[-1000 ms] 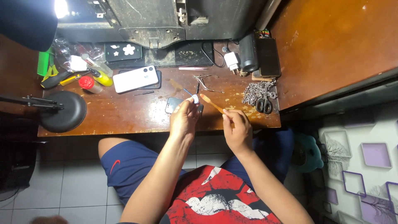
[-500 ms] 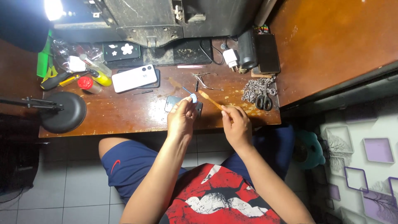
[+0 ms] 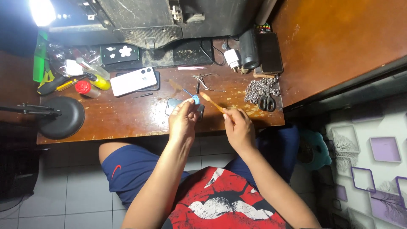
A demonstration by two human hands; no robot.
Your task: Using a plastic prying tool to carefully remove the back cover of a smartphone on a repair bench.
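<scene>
A worn wooden bench (image 3: 127,121) carries a black lamp base (image 3: 61,118), a white phone (image 3: 133,81), a chain heap (image 3: 258,90) and pliers (image 3: 205,81). Above its front edge, the left hand (image 3: 183,121) has its fingers pinched on a small blue piece (image 3: 196,99); the right hand (image 3: 238,127) has its fingers closed around a thin wooden stick (image 3: 212,102), whose tip is just beside that piece.

Left hand (image 3: 183,120) pinches a small blue piece (image 3: 195,99), possibly plastic; right hand (image 3: 238,127) holds a wooden stick (image 3: 212,102).

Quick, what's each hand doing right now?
Left hand: closed, pinching a small light-blue round piece.
Right hand: closed, holding a thin wooden stick.
</scene>
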